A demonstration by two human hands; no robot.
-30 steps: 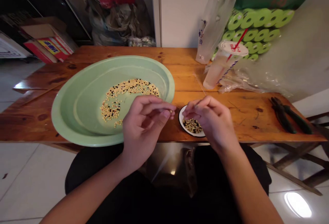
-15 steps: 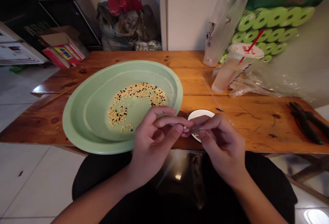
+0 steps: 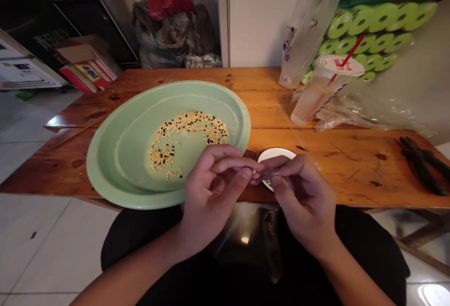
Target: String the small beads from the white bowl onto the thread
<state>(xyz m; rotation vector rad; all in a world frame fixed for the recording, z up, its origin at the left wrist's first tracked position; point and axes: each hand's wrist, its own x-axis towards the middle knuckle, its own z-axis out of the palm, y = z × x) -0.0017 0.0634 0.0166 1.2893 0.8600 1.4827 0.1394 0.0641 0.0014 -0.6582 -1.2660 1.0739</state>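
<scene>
Apparently L hand pinches pale bead, prob. steadying it for R hand, tips pressed tog., contents unclear.

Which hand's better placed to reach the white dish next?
Probably the right hand: it partly covers the white dish in view. The left hand overlaps the green basin and pinches a small round piece.

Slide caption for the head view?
Left hand pinches a pale bead close to the right hand, near a green basin.
</scene>
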